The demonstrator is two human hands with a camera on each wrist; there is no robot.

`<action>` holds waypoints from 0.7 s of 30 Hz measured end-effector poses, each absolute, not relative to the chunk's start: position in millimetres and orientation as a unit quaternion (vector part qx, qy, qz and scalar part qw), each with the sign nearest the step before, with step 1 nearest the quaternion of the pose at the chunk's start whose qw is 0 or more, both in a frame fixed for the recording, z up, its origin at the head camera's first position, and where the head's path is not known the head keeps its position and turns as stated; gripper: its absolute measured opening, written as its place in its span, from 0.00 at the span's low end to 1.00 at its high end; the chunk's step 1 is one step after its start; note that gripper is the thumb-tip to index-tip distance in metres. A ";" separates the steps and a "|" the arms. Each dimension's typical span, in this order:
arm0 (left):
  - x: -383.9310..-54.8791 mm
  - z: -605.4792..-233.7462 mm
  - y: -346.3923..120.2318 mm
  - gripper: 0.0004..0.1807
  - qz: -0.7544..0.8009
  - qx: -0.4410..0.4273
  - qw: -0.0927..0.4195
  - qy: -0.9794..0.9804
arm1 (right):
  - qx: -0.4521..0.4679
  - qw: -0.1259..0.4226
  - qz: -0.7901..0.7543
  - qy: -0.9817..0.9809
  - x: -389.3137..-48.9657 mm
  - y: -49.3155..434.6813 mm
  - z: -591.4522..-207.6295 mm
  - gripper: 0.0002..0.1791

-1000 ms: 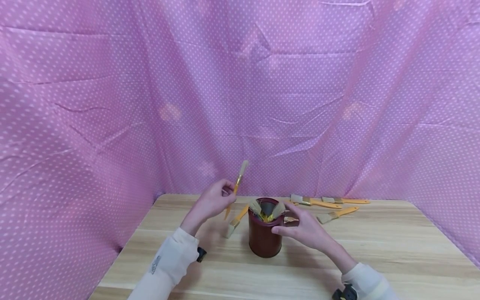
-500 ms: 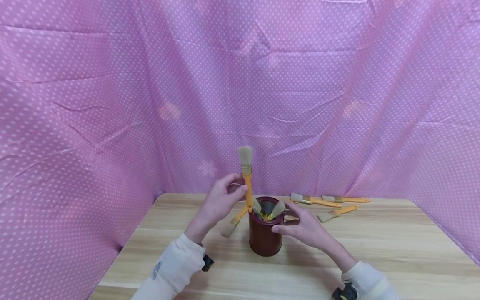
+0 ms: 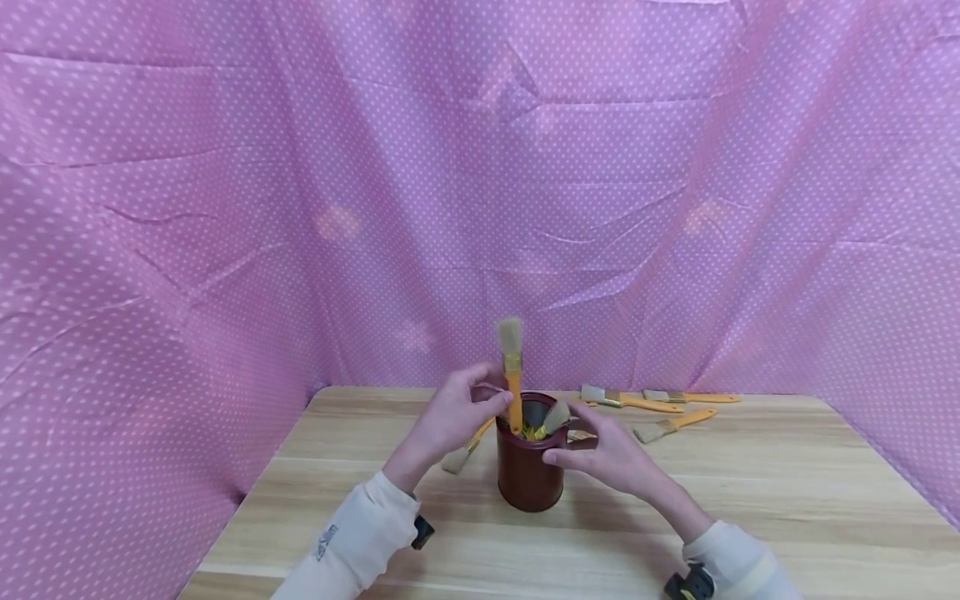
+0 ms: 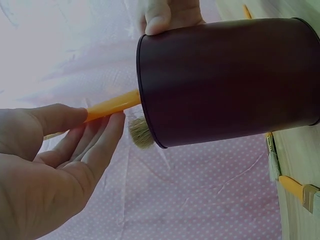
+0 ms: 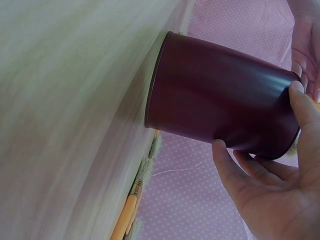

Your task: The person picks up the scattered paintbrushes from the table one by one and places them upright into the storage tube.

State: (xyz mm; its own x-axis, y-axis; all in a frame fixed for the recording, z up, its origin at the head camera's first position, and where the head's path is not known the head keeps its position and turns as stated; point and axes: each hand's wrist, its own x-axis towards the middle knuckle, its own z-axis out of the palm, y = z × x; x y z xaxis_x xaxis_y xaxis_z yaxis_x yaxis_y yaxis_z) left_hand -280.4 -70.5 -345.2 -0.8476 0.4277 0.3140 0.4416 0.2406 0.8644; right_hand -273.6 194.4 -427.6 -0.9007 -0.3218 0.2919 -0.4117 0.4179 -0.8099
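We see the left hand (image 3: pixel 457 412) pinching the orange handle of a paintbrush (image 3: pixel 512 358) between thumb and fingers, bristles up, the handle's end at the mouth of a dark red canister (image 3: pixel 530 479). In the left wrist view the handle runs to the rim, and we cannot tell how far its end reaches inside. The bristles are out of that picture, past its left side.

The right hand (image 3: pixel 618 462) is clamped on the canister near its rim, thumb on one side and fingers on the other. The canister stands upright on the wooden table (image 3: pixel 637 542); its base meets the wood, though the left wrist view cuts that end off.

Inside the canister, pale bristles (image 3: pixel 557 417) lean out at the right of the mouth, with gold-coloured bits below them that we cannot sort out. Their handles are hidden by the wall.

Left of the canister lies another brush (image 3: pixel 456 461), partly covered by the left hand and the canister. On the right, three brushes lie apart from the hands: one nearer (image 3: pixel 675 425), two farther back (image 3: pixel 630 404). A scrap showing between the right thumb and fingers is too small to name. Both sleeves (image 3: pixel 367 533) run out of the head view.
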 end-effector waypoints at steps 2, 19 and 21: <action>-280.3 -346.0 -70.7 0.14 -0.544 -0.278 0.002 -0.792 | 0.216 0.046 0.493 -0.842 -273.5 194.4 -427.2 0.45; -280.8 -350.0 -65.4 0.16 -0.529 -0.281 0.011 -0.801 | 0.211 0.043 0.492 -0.844 -273.0 194.3 -426.0 0.46; -280.9 -350.2 -64.8 0.16 -0.530 -0.284 0.014 -0.799 | 0.210 0.041 0.494 -0.843 -272.9 194.4 -426.0 0.46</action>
State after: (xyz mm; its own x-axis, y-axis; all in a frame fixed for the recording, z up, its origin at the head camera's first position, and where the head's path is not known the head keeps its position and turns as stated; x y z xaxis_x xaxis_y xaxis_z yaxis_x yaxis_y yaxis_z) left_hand -280.9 -64.8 -350.2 -0.8385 0.4380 0.3241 0.4687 0.2767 0.8389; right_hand -272.9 194.4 -426.0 -0.9082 -0.3140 0.2768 -0.3951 0.4244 -0.8148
